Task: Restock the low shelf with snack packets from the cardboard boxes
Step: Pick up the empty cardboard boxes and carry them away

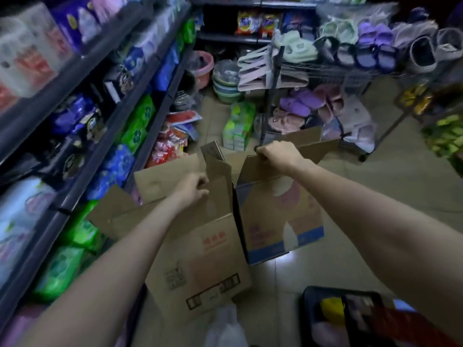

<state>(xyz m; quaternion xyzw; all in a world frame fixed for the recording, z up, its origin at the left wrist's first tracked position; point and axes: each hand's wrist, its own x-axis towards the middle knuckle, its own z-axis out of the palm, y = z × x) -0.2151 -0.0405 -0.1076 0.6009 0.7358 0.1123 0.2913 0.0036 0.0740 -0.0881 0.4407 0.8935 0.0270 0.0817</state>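
left hand [194, 187]: fingers curled over the top edge of a flap on the plain brown box [200, 259], gripping it near the middle where the two boxes meet

right hand [276, 154]: closed tight on the raised flap of the printed box [280, 216], thumb side tucked over the cardboard edge

boxes: both on the tile floor [375, 196], side by side and touching, flaps up; can't see what's inside either one tbh

low shelf [160, 113]: runs along the left, just beside the brown box; red snack packets [170, 144] are piled at floor level at its far end, right behind the boxes

other shelves: green and blue packs stacked above

slipper rack [350, 66]: wire rack straight ahead, purple, grey and pale slippers on it

basins [225, 81]: stacked in the back corner, pink one next to them

basket [345, 319]: dark, bottom right
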